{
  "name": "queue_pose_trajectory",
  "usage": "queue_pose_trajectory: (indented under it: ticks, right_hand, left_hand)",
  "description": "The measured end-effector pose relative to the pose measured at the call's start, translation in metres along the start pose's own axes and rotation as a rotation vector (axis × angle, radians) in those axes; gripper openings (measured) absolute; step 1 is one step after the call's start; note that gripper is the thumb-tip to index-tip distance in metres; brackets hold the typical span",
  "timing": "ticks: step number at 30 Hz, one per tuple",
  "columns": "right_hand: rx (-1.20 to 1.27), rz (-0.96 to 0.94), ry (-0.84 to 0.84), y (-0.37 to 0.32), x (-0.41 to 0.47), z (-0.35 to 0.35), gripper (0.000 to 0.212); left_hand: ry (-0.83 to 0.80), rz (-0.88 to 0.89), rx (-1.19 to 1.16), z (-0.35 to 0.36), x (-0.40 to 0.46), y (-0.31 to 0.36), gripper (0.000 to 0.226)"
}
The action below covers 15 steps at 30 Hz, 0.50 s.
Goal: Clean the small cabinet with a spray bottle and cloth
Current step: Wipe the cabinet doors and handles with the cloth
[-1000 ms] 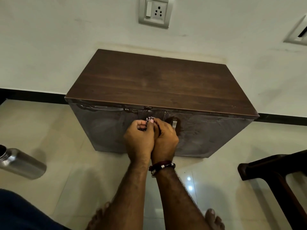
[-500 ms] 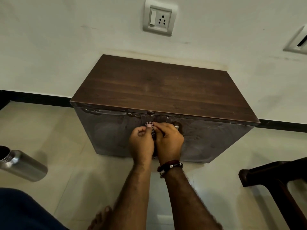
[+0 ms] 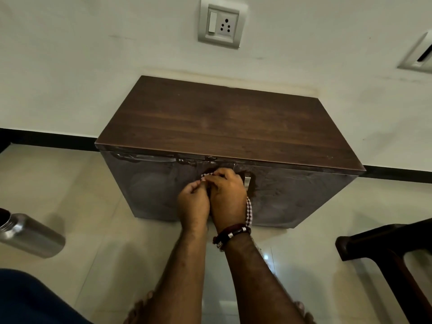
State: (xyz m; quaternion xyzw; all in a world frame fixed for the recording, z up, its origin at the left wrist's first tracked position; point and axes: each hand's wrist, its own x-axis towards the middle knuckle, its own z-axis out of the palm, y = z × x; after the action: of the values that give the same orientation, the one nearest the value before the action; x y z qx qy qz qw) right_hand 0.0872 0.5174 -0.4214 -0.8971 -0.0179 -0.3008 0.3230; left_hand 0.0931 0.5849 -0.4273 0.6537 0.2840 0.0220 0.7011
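**Cloth at the centre of the cabinet front; doors still smeared**

Both hands work at the top middle of the front of the small dark-brown wooden cabinet (image 3: pixel 230 127), which stands on the tiled floor against the white wall. The left hand (image 3: pixel 192 203) and the right hand (image 3: pixel 230 197) are pressed together, fingers curled around a checked red-and-white cloth (image 3: pixel 249 210); one end shows above the knuckles, another hangs beside the right wrist.

The cabinet's top looks even and dull. Its front, by contrast, shows wet streaks along the upper edge and hazy swirls over both doors, so I judge the front sprayed but only partly wiped, with the metal handle (image 3: pixel 247 181) area now being worked. No spray bottle is in view. A steel flask (image 3: pixel 30 237) lies on the floor, well left of the cabinet.
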Motion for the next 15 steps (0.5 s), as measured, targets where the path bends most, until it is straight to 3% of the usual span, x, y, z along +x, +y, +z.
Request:
queue_pose_trajectory:
  ticks: [2,8,15]
  right_hand:
    - [0.041,0.018,0.027,0.001,0.001,0.0,0.02]
    - [0.408,0.435,0.196,0.002,-0.01,-0.001,0.022]
    - [0.274,0.239,0.159,0.006,-0.015,-0.001,0.022]
  left_hand:
    - [-0.007,-0.02,-0.044,0.0,0.001,-0.001,0.015]
    - [0.059,0.198,0.112,0.004,-0.006,0.011,0.012]
    - [0.025,0.088,-0.033,0.0,-0.004,-0.001,0.013]
